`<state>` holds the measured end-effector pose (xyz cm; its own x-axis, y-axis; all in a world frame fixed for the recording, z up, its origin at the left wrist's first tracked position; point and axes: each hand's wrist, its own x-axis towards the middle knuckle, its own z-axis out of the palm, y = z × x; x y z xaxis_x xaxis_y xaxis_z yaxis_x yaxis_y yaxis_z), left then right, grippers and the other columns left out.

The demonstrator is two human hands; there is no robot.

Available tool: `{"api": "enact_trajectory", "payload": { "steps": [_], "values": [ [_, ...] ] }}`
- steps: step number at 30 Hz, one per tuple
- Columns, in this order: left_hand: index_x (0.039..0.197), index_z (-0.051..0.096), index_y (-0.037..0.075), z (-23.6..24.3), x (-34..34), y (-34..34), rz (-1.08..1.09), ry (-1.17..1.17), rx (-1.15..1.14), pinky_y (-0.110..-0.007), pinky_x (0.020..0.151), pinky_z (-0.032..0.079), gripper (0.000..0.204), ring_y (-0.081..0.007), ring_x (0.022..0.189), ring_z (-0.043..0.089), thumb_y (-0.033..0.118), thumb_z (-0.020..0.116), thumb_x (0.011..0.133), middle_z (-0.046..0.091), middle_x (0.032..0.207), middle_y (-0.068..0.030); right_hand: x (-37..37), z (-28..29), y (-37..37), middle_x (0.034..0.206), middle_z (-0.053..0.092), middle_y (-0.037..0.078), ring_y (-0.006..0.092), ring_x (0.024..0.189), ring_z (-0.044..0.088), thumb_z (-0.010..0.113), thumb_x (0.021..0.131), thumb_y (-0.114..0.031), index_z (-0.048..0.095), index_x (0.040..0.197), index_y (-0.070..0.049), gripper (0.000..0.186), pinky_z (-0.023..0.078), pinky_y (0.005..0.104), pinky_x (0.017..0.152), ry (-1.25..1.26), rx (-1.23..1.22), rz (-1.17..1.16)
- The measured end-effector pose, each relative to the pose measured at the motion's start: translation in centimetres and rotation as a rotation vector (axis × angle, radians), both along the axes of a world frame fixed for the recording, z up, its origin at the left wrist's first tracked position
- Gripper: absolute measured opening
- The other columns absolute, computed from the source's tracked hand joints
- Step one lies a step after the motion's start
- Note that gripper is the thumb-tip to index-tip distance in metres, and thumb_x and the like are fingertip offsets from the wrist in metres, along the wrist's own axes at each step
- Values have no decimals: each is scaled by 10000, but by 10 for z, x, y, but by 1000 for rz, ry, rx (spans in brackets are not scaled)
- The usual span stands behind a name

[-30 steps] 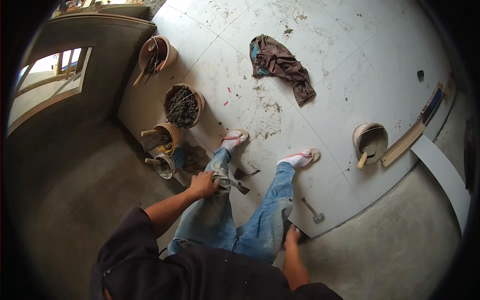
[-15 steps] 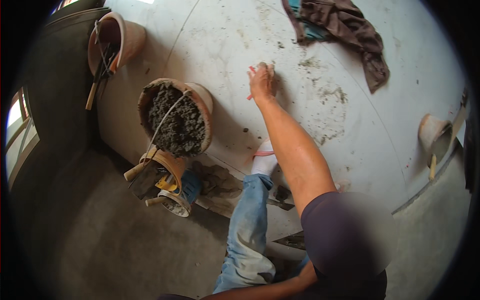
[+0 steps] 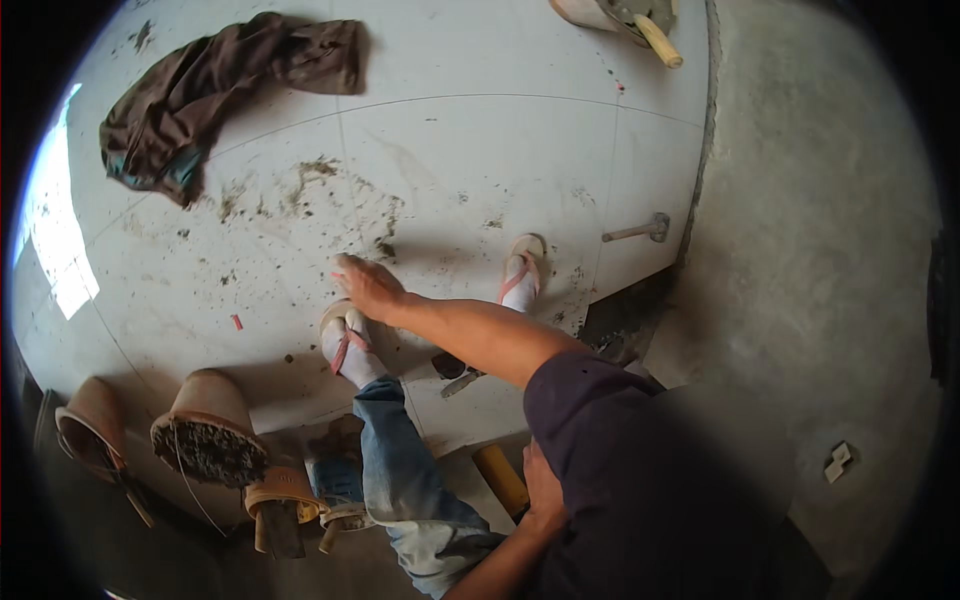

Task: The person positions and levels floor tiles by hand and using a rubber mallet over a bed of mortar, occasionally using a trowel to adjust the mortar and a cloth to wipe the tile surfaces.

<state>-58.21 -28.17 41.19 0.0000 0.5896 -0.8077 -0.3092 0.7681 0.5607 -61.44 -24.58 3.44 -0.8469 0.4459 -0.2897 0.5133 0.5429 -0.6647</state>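
My right hand (image 3: 370, 288) is low over the pale, mortar-spotted floor (image 3: 450, 150), just above my left foot (image 3: 350, 345) in its sock and flip-flop. Its fingers are curled together; a greyish, partly reddish bit shows at the fingertips, too small to name. A short red piece (image 3: 237, 322) lies on the floor to the left of that hand. My left hand (image 3: 541, 482) is close to my body, beside a yellow bar-shaped tool (image 3: 500, 480). Its fingers are mostly hidden, and contact with the tool cannot be made out.
A mortar-filled bucket (image 3: 208, 430) and other tool buckets (image 3: 285, 490) line the lower left. A brown garment (image 3: 235, 90) lies at far left. On the right are a hammer (image 3: 640, 230), a bucket with a wooden handle (image 3: 655, 38) and the slab's edge.
My view has turned to the right, bringing my right foot and the hammer into sight. The red piece at my right hand's side now lies apart from it. My left hand has come into view.
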Motion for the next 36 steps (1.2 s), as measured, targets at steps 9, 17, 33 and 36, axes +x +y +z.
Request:
{"api": "enact_trajectory", "payload": {
  "steps": [9, 17, 33, 36],
  "values": [
    [1200, 546, 24, -28, 27, 49, -402, 200, 79, -408, 866, 466, 377, -323, 1012, 609, 174, 592, 857, 633, 1083, -169, 333, 30, 316, 842, 659, 162, 341, 875, 600, 592, 848, -127, 683, 869, -44, 125, 483, 419, 784, -162, 337, -1264],
    [1203, 543, -25, -123, 2, 102, -513, 524, -69, -369, 838, 511, 369, -272, 983, 645, 137, 545, 871, 659, 1043, -187, 369, -20, 442, 833, 660, 147, 317, 854, 595, 614, 854, -146, 685, 889, -59, 118, 480, 409, 774, 100, 549, -1265],
    [1166, 554, -32, -164, 24, 161, -656, 806, 112, -403, 851, 495, 390, -338, 971, 625, 99, 616, 804, 624, 1040, -220, 373, -29, 490, 809, 636, 157, 314, 794, 612, 597, 793, -72, 625, 840, -26, 72, 499, 415, 707, 127, 536, -930],
    [1181, 543, -32, -159, 27, 166, -654, 812, 132, -406, 857, 491, 410, -340, 981, 622, 100, 622, 801, 624, 1045, -220, 373, -37, 477, 765, 618, 154, 323, 765, 601, 606, 780, -80, 615, 818, -33, 61, 496, 426, 691, 137, 665, -970]
  ]
}}
